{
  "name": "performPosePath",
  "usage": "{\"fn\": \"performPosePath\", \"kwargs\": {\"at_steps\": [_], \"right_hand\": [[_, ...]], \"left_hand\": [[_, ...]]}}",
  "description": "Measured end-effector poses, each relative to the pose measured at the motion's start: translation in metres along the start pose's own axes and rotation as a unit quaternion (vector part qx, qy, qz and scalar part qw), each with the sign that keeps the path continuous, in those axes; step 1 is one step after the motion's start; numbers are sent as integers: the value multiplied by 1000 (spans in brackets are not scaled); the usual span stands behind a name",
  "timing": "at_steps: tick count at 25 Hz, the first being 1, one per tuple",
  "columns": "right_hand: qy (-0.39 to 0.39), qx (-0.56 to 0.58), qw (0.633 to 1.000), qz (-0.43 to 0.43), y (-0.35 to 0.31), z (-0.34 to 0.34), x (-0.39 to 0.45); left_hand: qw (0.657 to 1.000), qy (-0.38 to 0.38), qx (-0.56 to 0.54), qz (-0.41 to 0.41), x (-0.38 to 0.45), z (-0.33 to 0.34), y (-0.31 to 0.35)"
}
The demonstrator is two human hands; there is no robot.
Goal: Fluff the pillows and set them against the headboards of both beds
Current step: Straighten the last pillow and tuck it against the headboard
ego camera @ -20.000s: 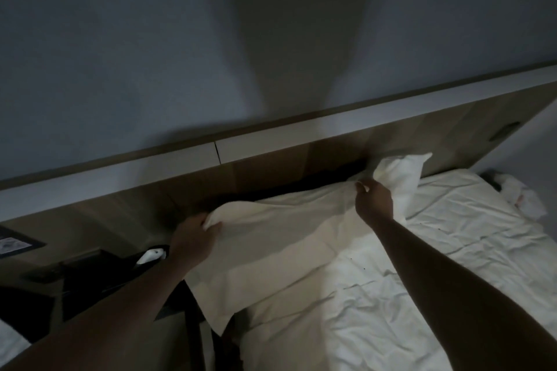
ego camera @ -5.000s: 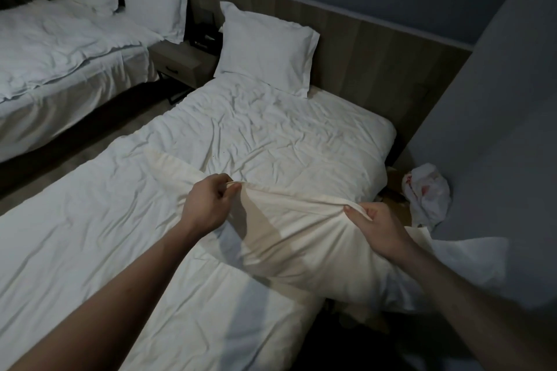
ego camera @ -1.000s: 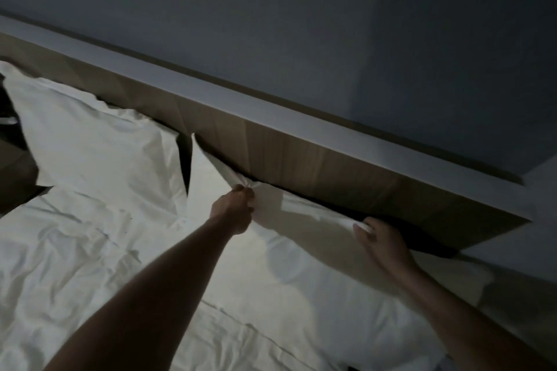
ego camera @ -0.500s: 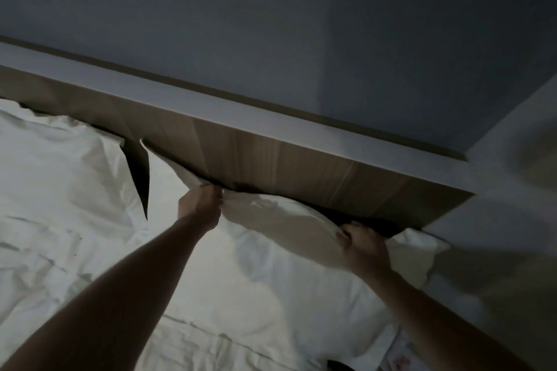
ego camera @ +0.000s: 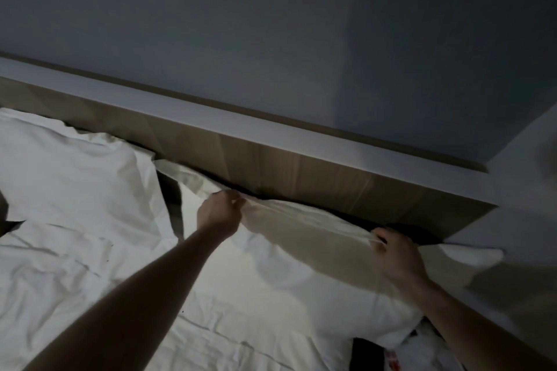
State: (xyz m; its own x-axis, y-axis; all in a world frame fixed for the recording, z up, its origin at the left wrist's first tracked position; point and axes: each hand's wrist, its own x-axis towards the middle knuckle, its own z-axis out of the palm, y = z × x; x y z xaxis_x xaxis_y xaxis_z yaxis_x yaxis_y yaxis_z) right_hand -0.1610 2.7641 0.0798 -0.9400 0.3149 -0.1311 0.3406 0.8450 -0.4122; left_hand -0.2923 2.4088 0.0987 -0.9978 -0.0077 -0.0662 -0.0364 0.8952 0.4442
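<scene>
A white pillow (ego camera: 301,265) lies at the head of the bed, its top edge close to the wooden headboard (ego camera: 271,166). My left hand (ego camera: 218,211) pinches that top edge near the left corner. My right hand (ego camera: 394,253) grips the same edge further right, close to the right corner. A second white pillow (ego camera: 75,166) leans against the headboard to the left, beside the one I hold. A dark gap shows between the held pillow's edge and the headboard.
The crumpled white bed sheet (ego camera: 75,280) fills the lower left. A grey wall (ego camera: 271,24) rises above the headboard and a side wall (ego camera: 524,190) closes in on the right. A white plastic bag with red print (ego camera: 419,352) lies off the bed's right edge.
Both hands keep hold of the pillow's top edge and have lowered it slightly along the headboard. The view has shifted left, showing more of the left pillow.
</scene>
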Motion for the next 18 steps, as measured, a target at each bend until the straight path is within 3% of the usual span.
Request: {"fn": "performPosePath", "kwargs": {"at_steps": [2, 6, 9, 12, 15, 17, 18], "right_hand": [[27, 36, 999, 8, 0, -4, 1], [152, 125, 980, 28, 1, -24, 12], [101, 132, 986, -13, 4, -23, 5], [22, 97, 994, -53, 23, -24, -8], [138, 18, 989, -55, 65, -31, -26], [211, 41, 976, 44, 96, -29, -39], [205, 73, 968, 125, 107, -29, -43]], "left_hand": [[998, 42, -44, 17, 2, -8, 23], [985, 107, -109, 75, 17, -28, 61], [992, 91, -54, 72, 26, -23, 52], [999, 40, -14, -7, 28, -11, 30], [998, 51, -12, 25, 25, -3, 21], [998, 44, -3, 42, 22, 4, 18], [999, 22, 7, 33, 22, 7, 14]]}}
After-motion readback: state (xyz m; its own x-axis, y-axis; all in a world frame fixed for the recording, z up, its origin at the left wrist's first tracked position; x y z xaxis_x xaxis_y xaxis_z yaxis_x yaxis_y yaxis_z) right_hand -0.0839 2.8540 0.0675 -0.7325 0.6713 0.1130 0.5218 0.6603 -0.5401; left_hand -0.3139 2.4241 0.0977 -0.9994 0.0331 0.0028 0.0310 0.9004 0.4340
